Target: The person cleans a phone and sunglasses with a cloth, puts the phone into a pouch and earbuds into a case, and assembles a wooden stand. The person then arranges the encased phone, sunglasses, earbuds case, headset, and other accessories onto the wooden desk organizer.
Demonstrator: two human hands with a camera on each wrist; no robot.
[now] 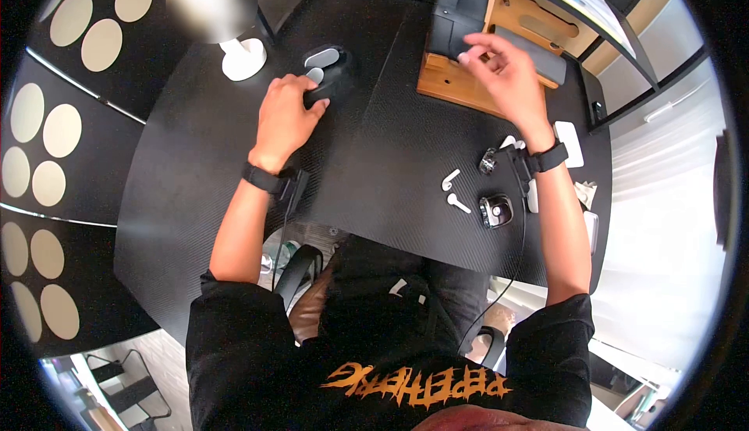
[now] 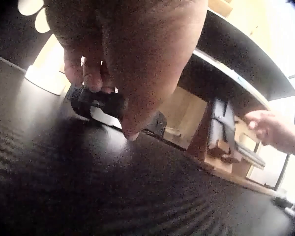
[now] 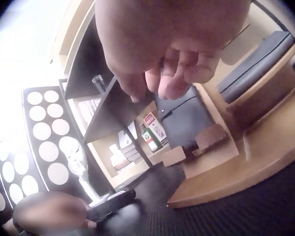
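My left hand (image 1: 287,115) grips a black object with two pale grey rounded pads (image 1: 321,58) at the back left of the dark desk. In the left wrist view, fingers lie over the top of this black object (image 2: 101,105) and the thumb is at its near side. My right hand (image 1: 505,76) is raised in front of a wooden desk stand (image 1: 445,92), its fingers loosely bent with nothing between them. Its fingertips overlap a black leather case (image 1: 456,17) leaning on that stand. A grey case (image 1: 538,55) lies along the stand's right side.
White earbuds (image 1: 458,202) and a dark transparent case (image 1: 496,211) lie near the right forearm. A white lamp (image 1: 244,60) stands at the back left, and a monitor (image 1: 593,2) overhangs the stand. A cable (image 1: 519,255) hangs from the right wrist.
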